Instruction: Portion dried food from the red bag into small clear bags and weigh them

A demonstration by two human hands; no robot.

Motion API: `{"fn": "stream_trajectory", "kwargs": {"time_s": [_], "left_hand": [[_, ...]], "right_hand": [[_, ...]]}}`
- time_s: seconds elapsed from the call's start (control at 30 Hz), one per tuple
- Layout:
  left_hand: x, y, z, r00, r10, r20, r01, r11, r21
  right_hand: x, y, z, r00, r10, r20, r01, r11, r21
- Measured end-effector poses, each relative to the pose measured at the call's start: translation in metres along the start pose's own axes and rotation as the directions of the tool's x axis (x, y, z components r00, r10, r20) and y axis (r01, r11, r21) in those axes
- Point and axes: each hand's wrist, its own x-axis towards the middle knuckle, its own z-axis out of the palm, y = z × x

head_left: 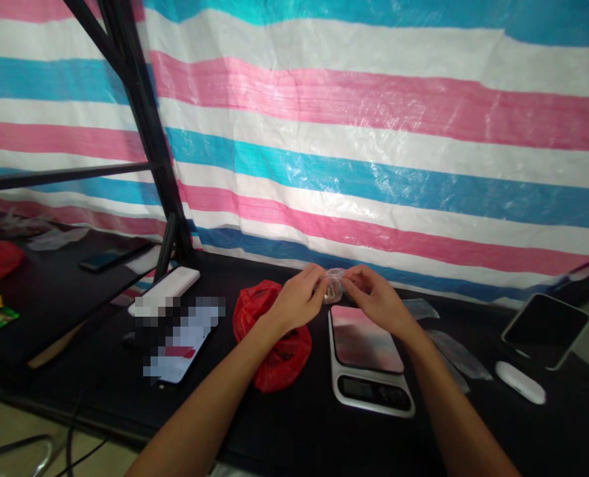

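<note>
Between my two hands is a small clear plastic bag (332,285) with something small inside that I cannot make out. My left hand (301,295) pinches its left side, and my right hand (368,291) pinches its upper right side. Just below the bag lies a digital kitchen scale (366,338) with a shiny metal plate and a dark display panel. A crumpled red plastic bag (279,361) sits under and beside my left wrist, partly hidden by the forearm. Flat clear plastic bags (458,354) lie to the right of my right forearm.
To the left are a phone with a lit screen (189,348) and a white oblong device (167,291). At right stand a dark-screened device (547,328) and a white oval case (520,382). A black metal frame post (148,126) rises before the striped sheet (374,132).
</note>
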Motion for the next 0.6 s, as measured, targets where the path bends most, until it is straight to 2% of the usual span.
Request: {"fn": "stream_trajectory", "kwargs": {"time_s": [0.1, 0.23, 0.33, 0.47, 0.6], "left_hand": [[-0.001, -0.001, 0.0, 0.998, 0.023, 0.064, -0.024, 1.0, 0.01], [-0.002, 0.0, -0.001, 0.994, 0.065, 0.092, -0.065, 0.998, 0.001], [-0.002, 0.001, -0.001, 0.993, 0.084, 0.087, -0.088, 0.995, 0.04], [-0.001, 0.001, -0.002, 0.992, 0.112, 0.051, -0.117, 0.987, 0.112], [-0.001, -0.002, -0.004, 0.991, 0.128, 0.034, -0.132, 0.984, 0.12]], "right_hand": [[-0.009, 0.013, 0.011, 0.984, 0.041, -0.174, -0.042, 0.999, 0.0], [-0.015, 0.019, 0.016, 0.971, 0.055, -0.231, -0.069, 0.996, -0.055], [-0.015, 0.02, 0.016, 0.969, 0.004, -0.245, -0.022, 0.997, -0.07], [-0.014, 0.024, 0.02, 0.947, -0.105, -0.303, 0.098, 0.995, -0.035], [-0.014, 0.025, 0.023, 0.937, -0.143, -0.318, 0.151, 0.989, -0.001]]}}
